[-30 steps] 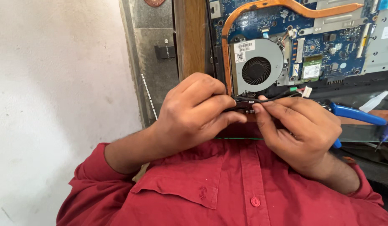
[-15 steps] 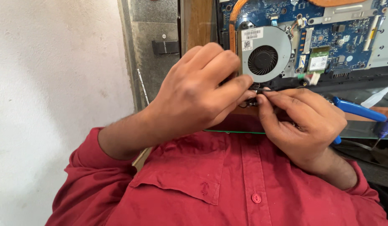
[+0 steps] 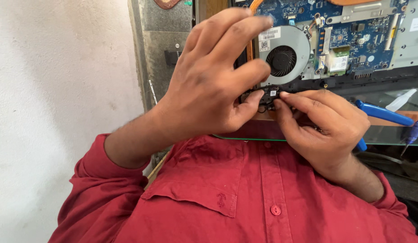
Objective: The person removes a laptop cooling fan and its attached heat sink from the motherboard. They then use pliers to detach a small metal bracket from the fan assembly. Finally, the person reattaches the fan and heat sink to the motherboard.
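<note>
Both hands meet at frame centre over a small black electronic part with a white label (image 3: 268, 94). It sits just at 6 o'clock of the round grey cooling fan (image 3: 283, 56), above the near edge of the glass tabletop (image 3: 389, 135).

Left hand (image 3: 209, 90): thumb and lower fingers pinch the part's left end; index and middle fingers spread upward, covering part of the blue laptop circuit board (image 3: 353, 31).

Right hand (image 3: 324, 123): grip pressed on the part's right end, fingertips (image 3: 285, 95) touching it from 3 o'clock. Other fingers curled; cannot tell whether they hold anything.

Thin black wire loops under the part, mostly hidden.

Blue-handled plastic tool (image 3: 382, 112) lies on the tabletop at 3 o'clock of the right hand, its near end hidden behind the hand.

Red button-up shirt (image 3: 245, 198) fills the lower frame; white plaster wall (image 3: 60, 90) at 9 o'clock.
</note>
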A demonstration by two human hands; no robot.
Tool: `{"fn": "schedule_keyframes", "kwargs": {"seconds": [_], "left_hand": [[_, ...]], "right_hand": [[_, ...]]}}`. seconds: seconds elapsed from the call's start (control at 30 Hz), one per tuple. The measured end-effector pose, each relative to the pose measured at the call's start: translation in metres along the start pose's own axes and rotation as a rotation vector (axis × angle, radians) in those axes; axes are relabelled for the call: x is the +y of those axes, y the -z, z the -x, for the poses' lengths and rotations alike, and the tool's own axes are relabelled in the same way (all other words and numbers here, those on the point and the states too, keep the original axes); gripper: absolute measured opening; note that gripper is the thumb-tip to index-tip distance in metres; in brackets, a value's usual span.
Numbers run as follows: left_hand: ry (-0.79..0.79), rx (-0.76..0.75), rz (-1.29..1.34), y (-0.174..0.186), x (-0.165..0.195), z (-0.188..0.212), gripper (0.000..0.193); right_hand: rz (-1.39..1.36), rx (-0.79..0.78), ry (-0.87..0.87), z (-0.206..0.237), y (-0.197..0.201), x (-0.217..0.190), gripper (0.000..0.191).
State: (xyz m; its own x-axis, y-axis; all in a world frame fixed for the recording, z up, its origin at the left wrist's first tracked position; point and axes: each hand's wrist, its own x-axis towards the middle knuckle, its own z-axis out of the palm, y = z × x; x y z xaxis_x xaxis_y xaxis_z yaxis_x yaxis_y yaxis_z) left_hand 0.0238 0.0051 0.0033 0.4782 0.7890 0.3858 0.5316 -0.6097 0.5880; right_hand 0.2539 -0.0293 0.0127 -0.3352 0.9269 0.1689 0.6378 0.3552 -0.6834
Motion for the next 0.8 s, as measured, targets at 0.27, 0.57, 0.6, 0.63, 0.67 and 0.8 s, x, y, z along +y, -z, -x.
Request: {"fn": "schedule_keyframes", "kwargs": {"seconds": [0.27,0.57,0.6,0.63,0.67,0.8], "left_hand": [[-0.002,-0.146,-0.042,0.003,-0.002,-0.014,0.048],[-0.060,-0.131,-0.096,-0.001,-0.003,-0.021,0.051],[-0.064,-0.120,-0.096,-0.003,-0.003,-0.021,0.052],[-0.069,-0.109,-0.096,-0.005,-0.003,-0.021,0.053],[-0.065,-0.103,-0.079,-0.007,-0.004,-0.020,0.055],[-0.064,-0.087,-0.044,-0.009,-0.006,-0.017,0.057]], "right_hand": [[0.001,-0.016,-0.031,0.005,-0.001,0.002,0.020],[-0.025,-0.034,-0.050,0.011,-0.001,0.011,0.022],[-0.025,-0.033,-0.050,0.010,-0.001,0.011,0.023],[-0.021,-0.035,-0.041,0.010,-0.001,0.011,0.022],[-0.018,-0.038,-0.032,0.010,0.000,0.011,0.021],[-0.029,-0.049,-0.009,0.008,0.000,0.011,0.021]]}}
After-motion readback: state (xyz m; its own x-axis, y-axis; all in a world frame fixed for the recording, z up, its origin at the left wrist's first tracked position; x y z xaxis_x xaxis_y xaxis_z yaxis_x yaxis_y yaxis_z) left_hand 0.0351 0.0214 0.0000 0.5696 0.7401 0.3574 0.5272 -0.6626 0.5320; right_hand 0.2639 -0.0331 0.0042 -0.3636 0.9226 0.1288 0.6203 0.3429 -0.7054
